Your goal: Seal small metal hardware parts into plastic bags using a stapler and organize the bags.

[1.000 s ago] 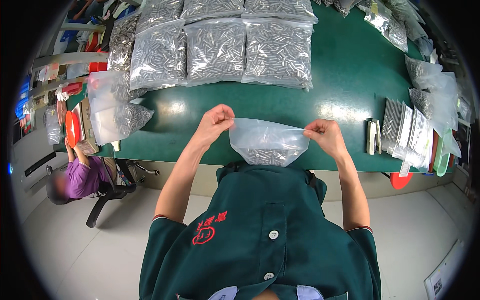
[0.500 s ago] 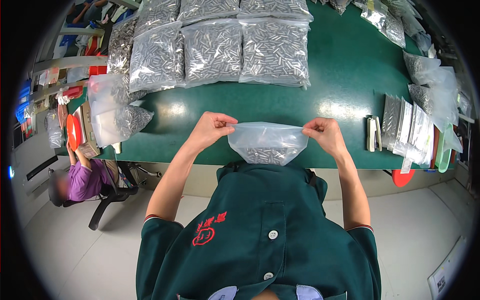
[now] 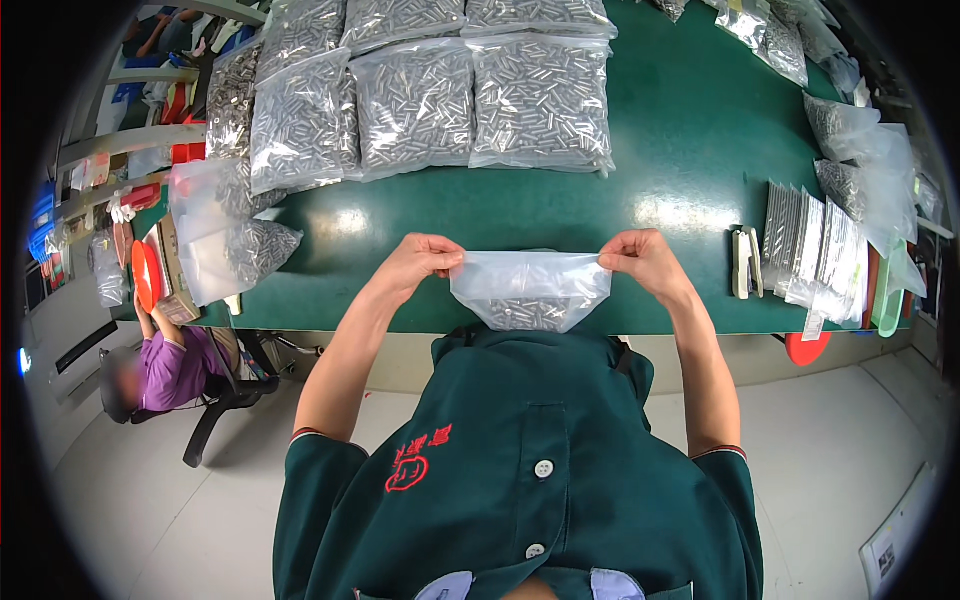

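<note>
Bag (image 3: pixel 530 272), translucent plastic, hangs between the two sets of fingers, top edge pulled fairly straight from corner to corner. Short metal pins (image 3: pixel 525 314) sit in its lower part, below fingertip level. Bottom is at the table's near edge, right by the shirt; can't tell if it rests on the table. Can't tell if the mouth is sealed either.

Left hand (image 3: pixel 412 268): thumb and forefinger pinched on the left top corner. Right hand (image 3: pixel 648 265): same pinch, right top corner.

Just below the fingers, toward the body: dark green shirt (image 3: pixel 450 520) with red embroidery. Under and beyond the fingers: green table (image 3: pixel 690 150).

Straight ahead of the left fingers and the gap between hands: rows of filled bags (image 3: pixel 415 110), packed with similar metal pieces, side by side.

Right of the right fingers: pale stapler-like tool (image 3: pixel 741 262), then a row of flat silvery packets (image 3: pixel 795 245), then a green plastic piece (image 3: pixel 886 302).

Left of the left fingers: partly filled bag (image 3: pixel 262 248), then an orange-red dish (image 3: pixel 146 275) at a co-worker in purple (image 3: pixel 180 372), well apart.
</note>
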A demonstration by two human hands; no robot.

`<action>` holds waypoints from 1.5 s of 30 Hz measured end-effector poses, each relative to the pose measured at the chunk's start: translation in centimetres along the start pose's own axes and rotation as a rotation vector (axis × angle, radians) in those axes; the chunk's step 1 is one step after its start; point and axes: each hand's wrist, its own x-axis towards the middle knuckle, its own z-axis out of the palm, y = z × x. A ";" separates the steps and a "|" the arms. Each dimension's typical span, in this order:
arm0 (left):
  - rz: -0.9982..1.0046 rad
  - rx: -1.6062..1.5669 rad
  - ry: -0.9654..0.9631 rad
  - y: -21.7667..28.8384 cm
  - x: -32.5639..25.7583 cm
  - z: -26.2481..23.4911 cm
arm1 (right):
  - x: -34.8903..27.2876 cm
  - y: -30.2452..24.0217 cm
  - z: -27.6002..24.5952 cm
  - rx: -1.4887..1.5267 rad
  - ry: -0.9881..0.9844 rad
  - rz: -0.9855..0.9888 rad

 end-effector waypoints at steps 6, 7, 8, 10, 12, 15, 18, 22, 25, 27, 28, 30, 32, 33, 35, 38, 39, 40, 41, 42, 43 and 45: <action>-0.118 -0.167 -0.011 -2.9 1.9 0.0 | 2.0 4.3 0.5 0.359 -0.102 0.093; -0.120 -0.171 -0.009 -3.5 2.1 0.2 | 2.0 4.8 0.8 0.394 -0.106 0.124; -0.140 -0.224 -0.025 -3.9 2.3 0.5 | 2.0 4.9 1.0 0.429 -0.110 0.155; -0.158 -0.277 -0.041 -4.4 2.2 0.5 | 2.0 4.7 1.1 0.439 -0.118 0.159; -0.118 -0.205 -0.025 -3.7 2.0 0.7 | 2.0 4.5 0.7 0.450 -0.120 0.159; 0.057 0.130 -0.049 -0.6 1.1 0.4 | 1.5 3.0 0.0 0.409 -0.107 0.080; 0.121 0.449 -0.125 2.3 0.9 1.1 | 0.5 0.3 -0.3 0.340 -0.105 0.020; 0.345 0.780 -0.170 5.3 0.7 4.6 | -0.4 -0.6 -0.3 0.264 -0.077 0.029; 0.374 0.822 -0.134 5.8 1.0 7.1 | -0.8 -1.2 -0.2 0.225 -0.068 0.031; 0.493 0.895 -0.074 5.7 0.7 8.7 | -1.2 -1.7 -0.3 0.197 -0.057 0.030; 0.496 0.897 -0.077 5.4 0.6 9.2 | -1.1 -1.8 -0.5 0.142 -0.072 0.054; 0.608 0.947 0.082 4.1 0.4 9.8 | -1.4 -3.0 -0.5 0.087 -0.089 0.078; 0.634 0.917 0.095 3.6 0.1 10.1 | -2.0 -4.7 -0.4 -0.104 -0.076 0.140; 0.616 0.944 0.099 3.6 0.1 10.2 | -1.8 -4.5 -0.5 -0.105 -0.074 0.139; 0.601 0.968 0.104 3.5 0.0 10.2 | -1.2 -3.5 -0.8 -0.024 -0.138 0.156; 0.639 1.020 0.045 3.4 0.0 9.9 | -1.1 -2.8 -1.0 0.126 -0.229 0.221; 0.695 1.033 0.021 3.5 -0.2 9.9 | -1.0 -2.4 -0.9 0.123 -0.228 0.222; 0.750 1.046 -0.004 3.5 -0.3 9.9 | -1.0 -2.1 -0.9 0.200 -0.259 0.263; 0.751 1.044 -0.002 3.3 -0.2 9.8 | -1.0 -1.9 -0.9 0.276 -0.292 0.304; 0.794 1.100 -0.030 3.1 0.0 9.6 | -1.1 -2.0 -0.8 0.274 -0.293 0.304; 0.837 1.156 -0.060 3.0 0.0 9.5 | -1.2 -2.2 -0.8 0.344 -0.325 0.333; 0.752 1.225 -0.124 3.6 -0.3 9.4 | -1.2 -2.1 -0.8 0.416 -0.350 0.360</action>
